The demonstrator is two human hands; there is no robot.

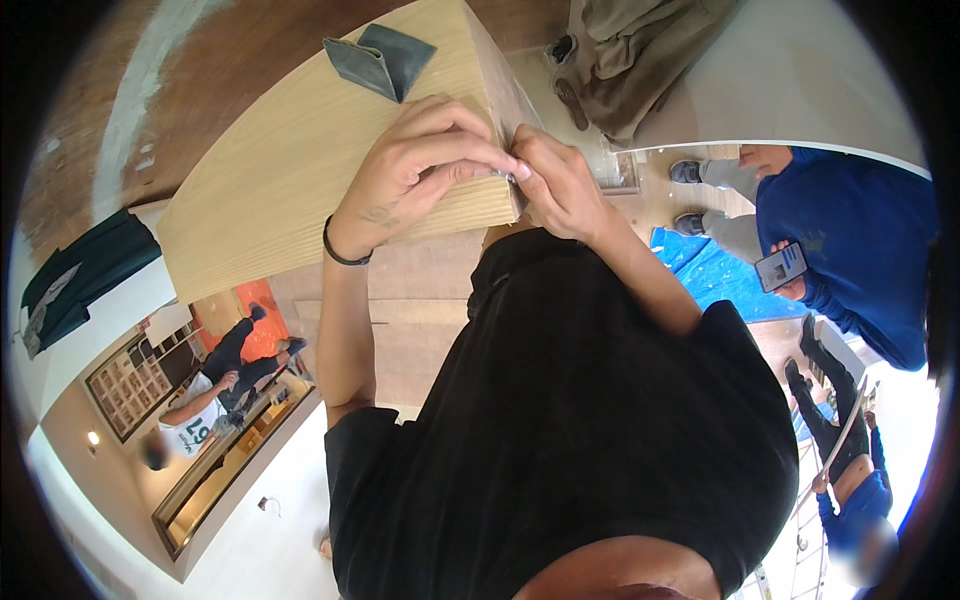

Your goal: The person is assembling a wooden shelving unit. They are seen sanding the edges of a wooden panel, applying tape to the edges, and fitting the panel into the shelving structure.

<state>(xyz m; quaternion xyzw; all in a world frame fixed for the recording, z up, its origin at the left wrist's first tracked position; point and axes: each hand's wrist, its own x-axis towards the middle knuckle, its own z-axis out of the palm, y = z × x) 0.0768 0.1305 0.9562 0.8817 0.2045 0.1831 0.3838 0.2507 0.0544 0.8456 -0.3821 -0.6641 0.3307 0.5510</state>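
Both of my hands meet at the near right corner of a pale wooden top [290,150] with visible grain. My left hand [425,165] rests over its surface, thumb and forefinger pinched together at the corner. My right hand [562,185] comes in from the right side, its fingers curled and touching the left fingertips. Something small and greyish shows between the fingertips, too small and covered to name. A folded dark grey sheet [385,60], like sandpaper, stands partly unfolded on the wood beyond my left hand.
On the right a person in blue [850,240] holds a phone [781,267]. Another person [850,470] with a long stick is at lower right near a ladder. At left, a person in white [205,420]. Brown cloth [645,60] hangs beyond my right hand; blue sheeting [710,275] covers floor.
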